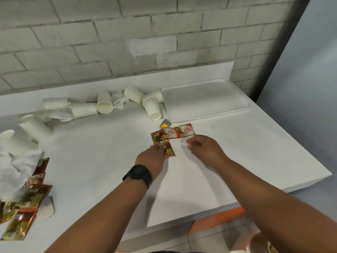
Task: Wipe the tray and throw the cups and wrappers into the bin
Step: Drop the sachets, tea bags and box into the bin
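head | left hand (pixel 155 155) fingers flat on gold wrapper (pixel 162 143) | right hand (pixel 204 148) fingers loosely curled, holding nothing

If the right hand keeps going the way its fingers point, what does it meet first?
Probably the red creamer sachet: the right hand sits just short of its near right corner, fingers loosely curled and holding nothing. Height above the counter is unclear.
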Motion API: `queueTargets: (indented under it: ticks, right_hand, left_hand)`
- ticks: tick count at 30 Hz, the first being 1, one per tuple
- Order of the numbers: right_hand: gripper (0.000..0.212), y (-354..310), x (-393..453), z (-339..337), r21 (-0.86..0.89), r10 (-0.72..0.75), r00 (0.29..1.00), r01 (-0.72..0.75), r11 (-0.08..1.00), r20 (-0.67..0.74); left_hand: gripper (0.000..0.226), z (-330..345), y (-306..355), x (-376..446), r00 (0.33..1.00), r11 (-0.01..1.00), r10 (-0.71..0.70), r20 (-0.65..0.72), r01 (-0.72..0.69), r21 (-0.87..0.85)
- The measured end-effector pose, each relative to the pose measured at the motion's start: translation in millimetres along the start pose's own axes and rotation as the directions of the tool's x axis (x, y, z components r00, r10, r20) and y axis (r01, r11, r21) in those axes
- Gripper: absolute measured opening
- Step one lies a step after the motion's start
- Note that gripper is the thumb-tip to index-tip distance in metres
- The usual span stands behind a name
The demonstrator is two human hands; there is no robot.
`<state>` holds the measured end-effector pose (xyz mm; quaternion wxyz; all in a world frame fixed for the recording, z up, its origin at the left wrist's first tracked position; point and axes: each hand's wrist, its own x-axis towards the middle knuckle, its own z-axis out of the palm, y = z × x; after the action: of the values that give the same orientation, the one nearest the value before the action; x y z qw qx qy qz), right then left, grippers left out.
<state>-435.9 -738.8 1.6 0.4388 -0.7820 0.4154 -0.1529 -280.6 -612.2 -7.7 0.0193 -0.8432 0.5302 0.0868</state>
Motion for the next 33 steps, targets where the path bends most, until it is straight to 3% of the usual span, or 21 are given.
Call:
queueTargets:
  ticks: [3,7,16,18,21,26,29,33]
  right_hand:
    - [0.034,-9,23,13,-0.148,-0.133,0.99,0.137,0.979,0.039]
    - [0.061,-10,46,17,-0.516,-0.197,0.968,0.248,0.82,0.153]
    - [0.014,12,36,26,-0.859,-0.444,0.895,0.254,0.444,0.035]
    - [0.017,20,28,28,-0.862,-0.472,0.881,0.24,0.446,0.001]
    - [0.017,27,10,20,-0.803,-0.425,0.905,0.248,0.542,-0.007]
    - [0.073,43,-26,0,-0.698,-0.344,0.936,0.297,0.651,0.077]
    - [0.083,49,-45,-11,-0.64,-0.334,0.936,0.323,0.697,0.11]
    - [0.096,71,-76,-29,-0.636,-0.35,0.918,0.385,0.669,0.187]
  left_hand:
    - [0.052,1,-3,0,0.999,0.999,0.038,0.012,-0.038,0.019]
    - [0.051,3,-8,-1,0.995,0.993,0.097,0.016,-0.098,0.069]
    - [0.044,15,-12,-16,0.987,0.989,0.143,-0.074,-0.139,0.054]
    - [0.043,13,-14,-16,0.987,0.99,0.137,-0.087,-0.134,0.044]
    - [0.043,10,-12,-18,0.991,0.995,0.103,-0.082,-0.104,-0.012]
    - [0.04,8,0,-25,0.983,0.982,-0.01,-0.183,-0.026,-0.19]
    - [0.036,5,15,-30,0.97,0.943,-0.085,-0.226,0.005,-0.334]
    - [0.028,4,46,-37,0.941,0.826,-0.194,-0.277,0.004,-0.563]
